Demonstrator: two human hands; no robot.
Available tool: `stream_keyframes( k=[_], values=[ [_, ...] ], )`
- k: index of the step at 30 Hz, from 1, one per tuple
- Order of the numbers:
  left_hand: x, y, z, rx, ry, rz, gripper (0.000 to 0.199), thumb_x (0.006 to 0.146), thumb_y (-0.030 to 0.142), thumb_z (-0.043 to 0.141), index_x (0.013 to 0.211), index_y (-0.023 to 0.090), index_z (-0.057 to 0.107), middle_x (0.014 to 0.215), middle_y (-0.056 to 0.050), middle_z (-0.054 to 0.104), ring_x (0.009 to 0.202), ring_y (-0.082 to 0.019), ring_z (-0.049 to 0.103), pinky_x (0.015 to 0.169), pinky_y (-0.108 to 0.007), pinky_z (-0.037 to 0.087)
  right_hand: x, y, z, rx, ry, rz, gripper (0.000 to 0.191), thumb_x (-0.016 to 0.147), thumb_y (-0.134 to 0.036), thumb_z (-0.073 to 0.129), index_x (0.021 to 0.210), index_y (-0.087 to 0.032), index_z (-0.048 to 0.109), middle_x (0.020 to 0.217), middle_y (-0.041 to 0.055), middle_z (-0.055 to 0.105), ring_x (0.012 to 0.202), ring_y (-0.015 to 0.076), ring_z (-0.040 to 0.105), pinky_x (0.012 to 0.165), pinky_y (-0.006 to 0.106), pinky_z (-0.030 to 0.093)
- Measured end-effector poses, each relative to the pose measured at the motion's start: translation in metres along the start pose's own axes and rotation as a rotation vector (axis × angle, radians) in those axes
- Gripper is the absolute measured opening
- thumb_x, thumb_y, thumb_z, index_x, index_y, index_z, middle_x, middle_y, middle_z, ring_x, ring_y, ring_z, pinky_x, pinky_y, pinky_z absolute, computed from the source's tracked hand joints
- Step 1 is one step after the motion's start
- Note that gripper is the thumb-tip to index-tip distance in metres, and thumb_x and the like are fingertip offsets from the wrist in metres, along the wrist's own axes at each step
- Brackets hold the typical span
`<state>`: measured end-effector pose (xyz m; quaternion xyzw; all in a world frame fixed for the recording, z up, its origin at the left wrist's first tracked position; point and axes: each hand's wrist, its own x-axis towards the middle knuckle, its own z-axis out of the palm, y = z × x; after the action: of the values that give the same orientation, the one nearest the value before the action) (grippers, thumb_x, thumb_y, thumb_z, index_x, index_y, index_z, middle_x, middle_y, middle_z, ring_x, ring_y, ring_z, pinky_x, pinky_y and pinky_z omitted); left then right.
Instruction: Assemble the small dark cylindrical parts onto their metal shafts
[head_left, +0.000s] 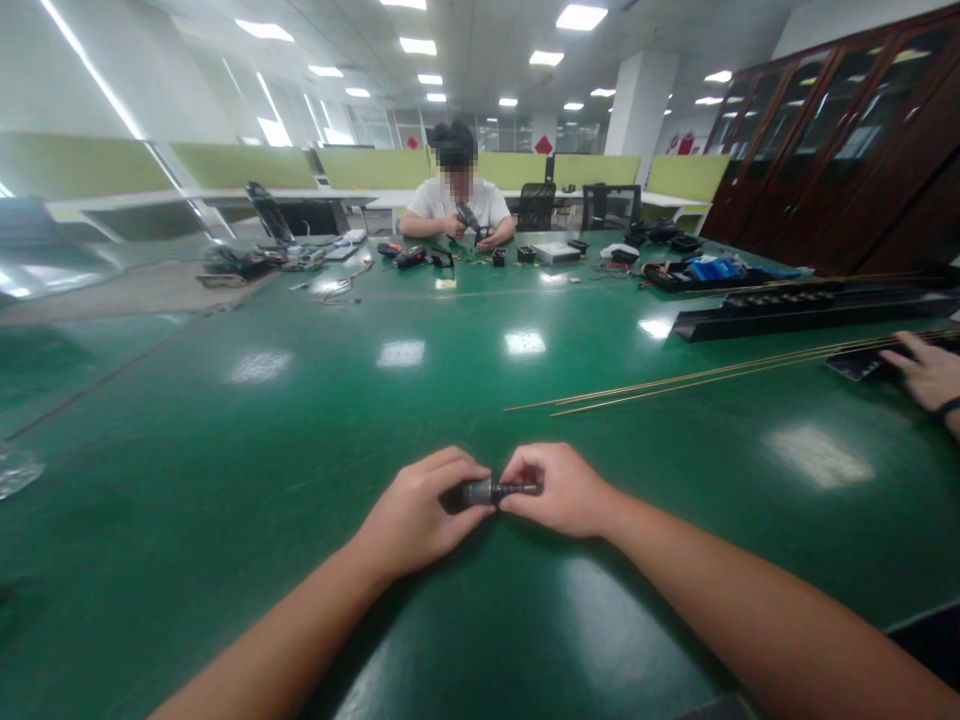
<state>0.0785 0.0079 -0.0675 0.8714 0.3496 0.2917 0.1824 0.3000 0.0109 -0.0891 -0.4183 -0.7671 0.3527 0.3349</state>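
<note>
Head view. The left hand [420, 515] is curled around a grey cylindrical body [478, 492], thumb below and fingers above. The right hand [562, 490] has thumb and forefinger closed to a pinch on a dark, stepped shaft [514, 489] that lines up with the body. The two hands nearly meet. The piece lies between them, level, low over the near middle of the green counter [247, 450]; whether it rests on the surface cannot be determined. Nor can it be told whether shaft and body are one part or two.

Judgement: the step appears to be handling the shaft end. The left hand should act as the fixed side, gripping the body firmly; the right should work along the common axis, without side load. Pinching close to the body would limit wobble. Staying low over the counter is sound practice, since a dropped part would fall only a little way. The brass-coloured rods [675, 382] lie beyond, well apart.
</note>
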Motion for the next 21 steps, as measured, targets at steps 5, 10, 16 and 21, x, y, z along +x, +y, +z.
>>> stream_keyframes(
  k=[5, 10, 16, 21],
  values=[
    [-0.0003, 0.0003, -0.0008, 0.009, 0.015, 0.016, 0.021, 0.083, 0.020, 0.070, 0.104, 0.023, 0.067, 0.098, -0.001, 0.066, 0.087, -0.012, 0.062, 0.079, -0.023, 0.050, 0.0000, -0.0006, -0.0007, 0.024, -0.001, 0.010, 0.011, 0.073, -0.021, 0.074, 0.081, -0.017, 0.068, 0.072, -0.0012, 0.065, 0.064, 0.0119, 0.057, 0.058, 0.022, 0.041],
    [-0.0002, -0.0004, -0.0011, 0.023, 0.022, 0.024, 0.020, 0.083, 0.022, 0.070, 0.102, 0.021, 0.067, 0.097, -0.003, 0.066, 0.086, -0.013, 0.063, 0.078, -0.024, 0.051, -0.0008, -0.0011, -0.0014, 0.012, -0.003, 0.023, 0.012, 0.072, -0.021, 0.075, 0.082, -0.017, 0.068, 0.073, -0.0011, 0.065, 0.064, 0.0120, 0.057, 0.059, 0.022, 0.041],
    [0.0002, 0.0003, -0.0018, 0.030, 0.013, 0.027, 0.019, 0.084, 0.022, 0.067, 0.103, 0.020, 0.068, 0.097, -0.005, 0.066, 0.086, -0.015, 0.064, 0.078, -0.026, 0.053, -0.0009, 0.0009, -0.0009, 0.002, -0.001, 0.016, 0.013, 0.073, -0.022, 0.075, 0.082, -0.017, 0.068, 0.073, -0.0010, 0.066, 0.064, 0.0122, 0.057, 0.059, 0.022, 0.041],
    [-0.0001, -0.0002, -0.0021, 0.033, 0.020, 0.030, 0.019, 0.084, 0.022, 0.067, 0.103, 0.020, 0.067, 0.097, -0.005, 0.066, 0.086, -0.015, 0.063, 0.077, -0.026, 0.052, -0.0009, 0.0000, -0.0015, 0.000, -0.001, 0.024, 0.013, 0.073, -0.022, 0.075, 0.082, -0.017, 0.068, 0.074, -0.0007, 0.066, 0.065, 0.0125, 0.058, 0.059, 0.022, 0.042]
  ],
)
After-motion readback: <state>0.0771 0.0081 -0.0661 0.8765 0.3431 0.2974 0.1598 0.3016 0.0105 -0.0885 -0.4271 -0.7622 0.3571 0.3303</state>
